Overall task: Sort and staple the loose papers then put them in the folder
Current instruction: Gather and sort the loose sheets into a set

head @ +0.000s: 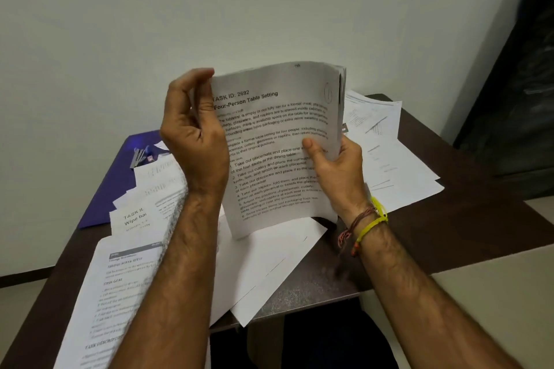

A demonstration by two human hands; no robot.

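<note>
Above the table (pixel 449 237) — both hands clamped on upright paper stack (pixel 278 141), forearms raised

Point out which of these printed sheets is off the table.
The stack headed "Four-Person Table Setting": the left hand and right hand hold it upright; every other sheet lies flat on the table.
</note>
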